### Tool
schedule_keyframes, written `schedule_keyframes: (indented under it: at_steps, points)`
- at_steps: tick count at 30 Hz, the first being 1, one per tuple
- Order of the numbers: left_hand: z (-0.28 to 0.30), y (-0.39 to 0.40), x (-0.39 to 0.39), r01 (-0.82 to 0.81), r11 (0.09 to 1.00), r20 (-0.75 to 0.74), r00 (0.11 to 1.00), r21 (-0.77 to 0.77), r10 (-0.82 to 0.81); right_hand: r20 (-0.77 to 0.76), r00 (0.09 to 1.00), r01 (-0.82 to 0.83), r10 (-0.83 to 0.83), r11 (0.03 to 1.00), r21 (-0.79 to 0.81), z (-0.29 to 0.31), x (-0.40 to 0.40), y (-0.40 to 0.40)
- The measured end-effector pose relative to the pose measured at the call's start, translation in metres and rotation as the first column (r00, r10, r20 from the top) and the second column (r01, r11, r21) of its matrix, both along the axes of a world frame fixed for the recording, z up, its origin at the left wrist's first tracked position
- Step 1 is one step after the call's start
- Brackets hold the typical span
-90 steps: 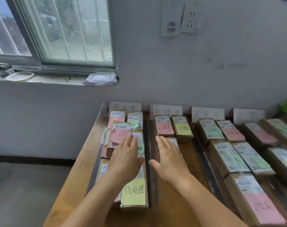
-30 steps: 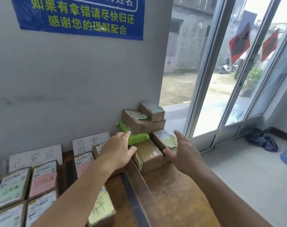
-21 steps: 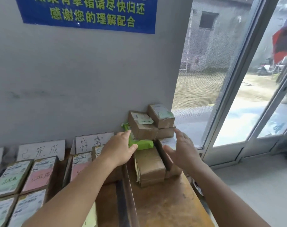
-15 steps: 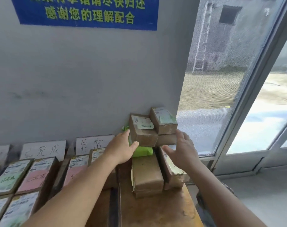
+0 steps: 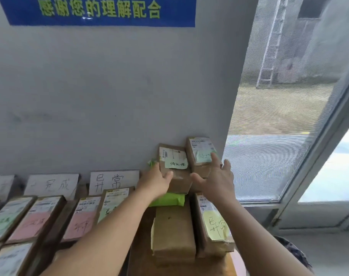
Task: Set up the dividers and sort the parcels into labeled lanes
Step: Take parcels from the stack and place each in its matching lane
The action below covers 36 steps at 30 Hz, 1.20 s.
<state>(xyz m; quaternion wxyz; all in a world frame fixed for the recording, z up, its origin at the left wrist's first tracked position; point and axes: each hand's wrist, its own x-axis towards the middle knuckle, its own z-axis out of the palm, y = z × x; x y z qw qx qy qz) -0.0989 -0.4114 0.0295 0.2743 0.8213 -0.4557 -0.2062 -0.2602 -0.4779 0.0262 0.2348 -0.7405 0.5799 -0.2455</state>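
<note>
Unsorted brown parcels are stacked at the table's right end against the wall. The top left parcel (image 5: 174,166) carries a green note; my left hand (image 5: 155,182) lies against its left side with the thumb on its front. My right hand (image 5: 215,181) is spread with straight fingers, its index fingertip touching the top right parcel (image 5: 199,152), which also has a green note. Below lie a green soft packet (image 5: 169,199), a plain brown parcel (image 5: 173,232) and a parcel with a yellow note (image 5: 213,226).
White label cards (image 5: 114,181) (image 5: 52,184) lean on the wall behind lanes of sorted parcels (image 5: 82,218) at the left. The table edge (image 5: 235,261) drops off at the right, next to a glass door (image 5: 289,136). A blue sign (image 5: 98,10) hangs above.
I turned from the left lanes to the pile at the table's right end. Both hands moved forward and up to the two top parcels, and now touch them.
</note>
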Motion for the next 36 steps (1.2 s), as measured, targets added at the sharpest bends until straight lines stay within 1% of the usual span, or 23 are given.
schedule_keyframes:
  at_steps: [8, 13, 16, 20, 23, 29, 32, 36]
  points:
    - [-0.007, -0.010, 0.008, -0.061, 0.998, -0.083, 0.995, -0.008, 0.060, 0.129, 0.989, 0.073, -0.068, 0.997, -0.038, -0.012, 0.017, -0.015]
    - [-0.011, -0.010, 0.011, -0.055, 0.998, -0.175, 0.983, 0.015, 0.057, 0.155, 0.984, 0.106, -0.092, 0.991, -0.086, -0.015, 0.022, -0.018]
    - [-0.010, -0.009, 0.009, -0.105, 0.994, -0.207, 0.973, 0.004, 0.104, 0.174, 0.979, 0.124, -0.106, 0.988, -0.093, -0.015, 0.024, -0.018]
    - [-0.009, -0.005, 0.005, -0.173, 0.984, -0.260, 0.953, -0.048, 0.155, 0.222, 0.969, 0.132, -0.106, 0.985, -0.109, -0.016, 0.024, -0.015]
    - [-0.006, 0.002, 0.003, -0.219, 0.969, -0.283, 0.942, -0.117, 0.179, 0.257, 0.963, 0.118, -0.079, 0.983, -0.140, -0.014, 0.022, -0.010]
    - [0.009, 0.032, -0.002, -0.259, 0.920, -0.336, 0.929, -0.295, 0.154, 0.342, 0.940, 0.076, 0.005, 0.972, -0.221, -0.002, 0.020, 0.013]
    - [0.015, 0.056, -0.002, -0.282, 0.900, -0.328, 0.929, -0.334, 0.169, 0.365, 0.929, 0.043, 0.051, 0.969, -0.244, 0.005, 0.022, 0.030]
    - [0.022, 0.093, 0.001, -0.323, 0.881, -0.351, 0.915, -0.346, 0.198, 0.363, 0.926, -0.004, 0.104, 0.963, -0.268, 0.013, 0.028, 0.058]
